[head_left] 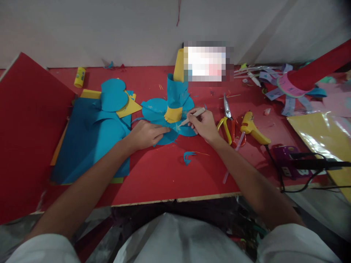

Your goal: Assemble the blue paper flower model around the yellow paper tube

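A blue paper flower shape (153, 109) lies on the red table, with a yellow paper band (174, 114) and an upright blue paper tube (175, 93) at its middle. My right hand (204, 126) is closed around a pale marker pen (196, 116), its tip on a front petal by a light star-like mark (177, 128). My left hand (146, 135) rests on the left front petal with its fingers stretched out, pressing the paper down. Other light marks show on the left petal. The underside of the flower is hidden.
Blue paper sheets (82, 135) and a glue stick (79, 77) are at left. Scissors (227, 120), a yellow glue gun (253, 128) and a purple power strip (286, 160) with cables lie at right. A blue scrap (188, 157) lies in front.
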{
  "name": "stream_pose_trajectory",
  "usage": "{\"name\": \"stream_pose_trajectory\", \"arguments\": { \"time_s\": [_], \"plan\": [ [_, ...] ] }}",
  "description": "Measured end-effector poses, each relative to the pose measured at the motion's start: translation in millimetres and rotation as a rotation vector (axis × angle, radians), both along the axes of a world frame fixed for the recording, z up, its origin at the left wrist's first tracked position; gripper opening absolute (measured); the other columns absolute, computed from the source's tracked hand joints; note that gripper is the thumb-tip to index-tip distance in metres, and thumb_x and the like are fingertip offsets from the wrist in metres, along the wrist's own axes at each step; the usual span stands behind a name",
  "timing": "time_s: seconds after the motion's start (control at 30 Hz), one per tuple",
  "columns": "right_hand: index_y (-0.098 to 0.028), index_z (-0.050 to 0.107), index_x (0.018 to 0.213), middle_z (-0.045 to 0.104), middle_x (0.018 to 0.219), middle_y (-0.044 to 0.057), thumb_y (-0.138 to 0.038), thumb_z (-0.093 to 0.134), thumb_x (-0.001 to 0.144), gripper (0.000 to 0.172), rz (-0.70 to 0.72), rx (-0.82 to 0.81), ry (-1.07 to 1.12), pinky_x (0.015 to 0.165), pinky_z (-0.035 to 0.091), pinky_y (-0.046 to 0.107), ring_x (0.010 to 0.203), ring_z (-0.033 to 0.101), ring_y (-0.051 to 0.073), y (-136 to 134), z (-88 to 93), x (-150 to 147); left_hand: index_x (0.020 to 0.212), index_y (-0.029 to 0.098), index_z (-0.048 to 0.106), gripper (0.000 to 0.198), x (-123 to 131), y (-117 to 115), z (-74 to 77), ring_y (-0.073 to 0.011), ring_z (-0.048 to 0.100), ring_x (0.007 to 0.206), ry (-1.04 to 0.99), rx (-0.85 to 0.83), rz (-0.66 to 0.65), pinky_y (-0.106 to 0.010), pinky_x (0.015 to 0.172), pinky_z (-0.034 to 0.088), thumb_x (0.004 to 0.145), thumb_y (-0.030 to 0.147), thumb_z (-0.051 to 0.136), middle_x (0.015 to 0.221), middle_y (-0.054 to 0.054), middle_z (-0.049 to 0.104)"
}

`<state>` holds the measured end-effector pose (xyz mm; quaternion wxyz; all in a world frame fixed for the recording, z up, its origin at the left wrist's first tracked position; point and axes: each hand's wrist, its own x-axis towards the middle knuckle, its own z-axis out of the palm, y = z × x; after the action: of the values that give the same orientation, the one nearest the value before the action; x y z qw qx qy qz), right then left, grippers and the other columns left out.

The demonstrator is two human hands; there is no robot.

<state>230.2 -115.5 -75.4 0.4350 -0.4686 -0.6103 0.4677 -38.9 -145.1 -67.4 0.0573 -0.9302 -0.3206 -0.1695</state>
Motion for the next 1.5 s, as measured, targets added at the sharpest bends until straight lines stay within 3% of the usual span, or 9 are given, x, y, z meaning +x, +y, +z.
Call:
{"name": "stream_pose_trajectory", "arguments": {
  "time_s": [0.17, 0.43, 1.5],
  "plan": [
    [-0.02, 0.067, 0.087, 0.063, 0.064, -0.001, -0.043, 0.069, 0.092, 0.024, 0.068, -0.017, 0.004, 0.037, 0.038, 0.02, 0.05, 0.055, 0.01, -2.2, 2.4, -0.9, 0.113, 0.024, 0.082, 0.035, 0.5, -0.6, 1.4, -0.0139, 0.07, 0.063, 0.006, 0.007, -0.009, -0.027, 0.049, 0.036, 0.096, 0.016, 0.051, 0.095, -0.003, 0.083],
    [-0.019, 0.067, 0.09, 0.067, 0.07, 0.001, -0.058, 0.07, 0.091, 0.039, 0.137, -0.002, -0.004, 0.04, 0.042, 0.021, 0.053, 0.057, 0.01, -4.3, 4.8, -2.2, 0.114, 0.024, 0.081, 0.037, 1.3, -0.6, 1.9, -0.0147, 0.068, 0.061, 0.007, 0.041, -0.015, -0.028, 0.049, 0.036, 0.097, 0.015, 0.05, 0.095, -0.002, 0.083],
    [-0.02, 0.068, 0.092, 0.067, 0.067, -0.001, -0.062, 0.072, 0.09, 0.042, 0.149, -0.02, 0.015, 0.039, 0.044, 0.023, 0.046, 0.054, 0.01, -1.6, 1.6, -0.1, 0.113, 0.025, 0.081, 0.037, 1.2, -0.9, 1.1, -0.0146, 0.067, 0.06, -0.011, 0.052, -0.013, -0.028, 0.049, 0.032, 0.097, 0.015, 0.049, 0.095, -0.001, 0.083]
  ]
}}
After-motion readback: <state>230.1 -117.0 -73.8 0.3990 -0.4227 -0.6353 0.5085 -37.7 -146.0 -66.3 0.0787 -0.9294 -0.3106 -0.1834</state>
